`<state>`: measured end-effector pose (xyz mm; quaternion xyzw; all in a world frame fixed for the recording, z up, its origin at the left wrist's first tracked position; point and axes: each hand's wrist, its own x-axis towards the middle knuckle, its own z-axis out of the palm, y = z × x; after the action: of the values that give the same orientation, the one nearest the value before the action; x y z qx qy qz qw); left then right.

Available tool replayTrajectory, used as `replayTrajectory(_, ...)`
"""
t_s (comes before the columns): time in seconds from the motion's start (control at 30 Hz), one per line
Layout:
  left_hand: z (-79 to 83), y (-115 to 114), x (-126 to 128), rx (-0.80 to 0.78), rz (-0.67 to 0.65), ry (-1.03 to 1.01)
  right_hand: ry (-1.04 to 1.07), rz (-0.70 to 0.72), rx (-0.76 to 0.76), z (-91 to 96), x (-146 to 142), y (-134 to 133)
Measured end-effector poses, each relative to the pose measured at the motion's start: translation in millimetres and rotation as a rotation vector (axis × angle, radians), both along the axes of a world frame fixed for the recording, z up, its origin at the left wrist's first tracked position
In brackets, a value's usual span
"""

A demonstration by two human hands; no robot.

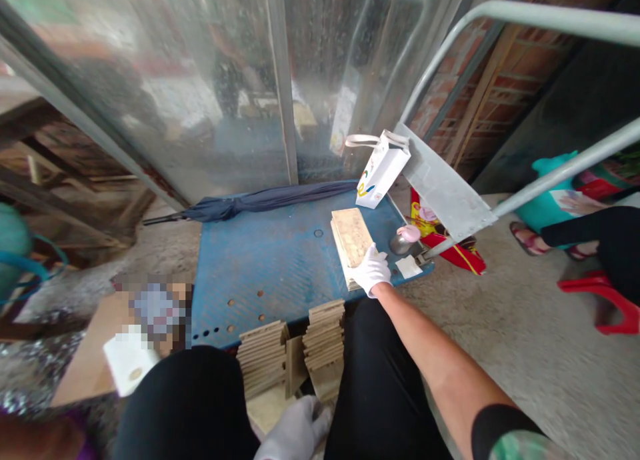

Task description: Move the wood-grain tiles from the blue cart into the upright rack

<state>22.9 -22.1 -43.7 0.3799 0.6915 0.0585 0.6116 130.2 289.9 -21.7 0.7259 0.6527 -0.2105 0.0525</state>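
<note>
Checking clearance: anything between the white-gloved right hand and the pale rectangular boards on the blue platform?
Nothing visible; the white-gloved right hand touches the pale rectangular boards. The pink-topped grey container stands to their right, not between.

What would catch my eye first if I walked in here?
Probably the blue platform, with a dark folded umbrella along its far edge and a white bag near its far right corner. Next, the white-gloved right hand on a small stack of pale boards toward the platform's right end. Low in the picture, two piles of thin boards sit just beyond the gloved left hand.
</note>
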Motion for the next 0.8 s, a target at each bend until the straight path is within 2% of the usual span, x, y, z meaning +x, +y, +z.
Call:
replayTrajectory(0.23,1.6,5.2,5.4,0.004,0.037,-0.041,0.058,0.016,0.055,0.2,3.5,2.5)
replayTrajectory(0.4,5.0,5.3,1.7,0.011,-0.004,-0.017,0.099,0.0,0.049,9.7,6.4,2.1)
replayTrajectory(0.5,5.7,4.8,1.5,0.039,-0.018,-0.019,0.071,0.04,0.058,17.8,6.5,3.2)
replayTrajectory(0.67,9.5,6.4,3.0,0.09,-0.007,-0.076,-0.004,0.147,0.044,44.2,10.4,12.7)
replayTrajectory(0.8,14.7,8.5,2.1,0.069,-0.086,0.06,0.081,0.137,0.018,74.3,25.2,12.6)
